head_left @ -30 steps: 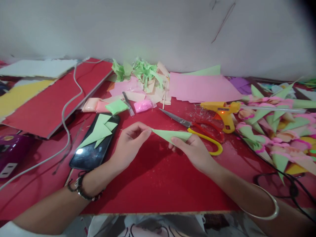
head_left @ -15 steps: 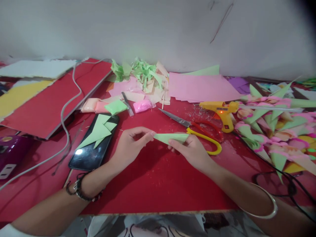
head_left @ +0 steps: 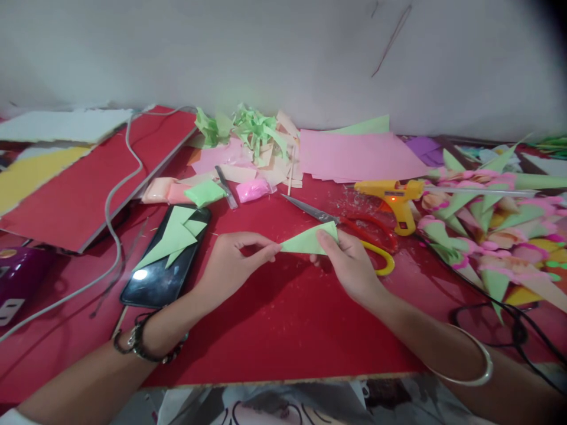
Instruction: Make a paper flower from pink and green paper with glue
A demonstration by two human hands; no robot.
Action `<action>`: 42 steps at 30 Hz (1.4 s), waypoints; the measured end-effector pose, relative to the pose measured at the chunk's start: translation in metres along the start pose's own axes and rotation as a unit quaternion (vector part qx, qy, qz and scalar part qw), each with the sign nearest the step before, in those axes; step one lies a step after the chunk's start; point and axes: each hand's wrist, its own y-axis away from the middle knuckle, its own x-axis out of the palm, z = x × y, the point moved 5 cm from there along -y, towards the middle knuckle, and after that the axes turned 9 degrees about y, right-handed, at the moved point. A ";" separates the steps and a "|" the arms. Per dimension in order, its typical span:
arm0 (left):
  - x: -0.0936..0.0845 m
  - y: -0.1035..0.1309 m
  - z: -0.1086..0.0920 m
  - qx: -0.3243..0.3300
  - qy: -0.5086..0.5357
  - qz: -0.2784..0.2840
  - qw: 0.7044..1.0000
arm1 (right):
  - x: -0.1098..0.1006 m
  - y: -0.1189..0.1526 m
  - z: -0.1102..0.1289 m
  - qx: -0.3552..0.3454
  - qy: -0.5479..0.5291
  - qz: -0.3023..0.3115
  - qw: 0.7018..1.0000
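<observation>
A light green paper piece (head_left: 305, 240), narrow at its left end and wider at its right, is held level between my two hands above the red table. My left hand (head_left: 237, 260) pinches the narrow tip with thumb and fingers. Over the wide end lies the thumb of my right hand (head_left: 349, 260), its other fingers mostly hidden behind the paper. Scissors (head_left: 310, 208) with red and yellow handles lie just beyond my right hand, which covers part of them. Left of my left hand, several cut green paper pieces (head_left: 177, 233) rest on a black phone (head_left: 155, 286).
A yellow glue gun (head_left: 392, 192), its light lit, lies at right beside many pink-edged paper flowers (head_left: 500, 212). Small clay packets (head_left: 206, 193), paper scraps (head_left: 257, 133) and pink sheets (head_left: 354, 153) lie farther back. A grey cable (head_left: 110, 206) crosses a red board (head_left: 101, 177) at left.
The right hand has turned the paper so its broad face and wider end now show more, with the thumb higher on it. The left hand keeps its pinch on the tip.
</observation>
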 end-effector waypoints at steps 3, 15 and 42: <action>-0.004 -0.001 -0.001 0.000 -0.009 -0.019 1.000 | -0.002 0.000 -0.001 -0.003 -0.004 -0.010 1.000; -0.021 -0.004 0.010 -0.015 0.034 -0.130 0.991 | -0.005 0.000 -0.001 -0.005 -0.001 -0.026 1.000; 0.028 0.010 0.006 -0.014 -0.106 0.194 0.975 | 0.016 0.007 0.009 -0.069 0.132 0.134 0.980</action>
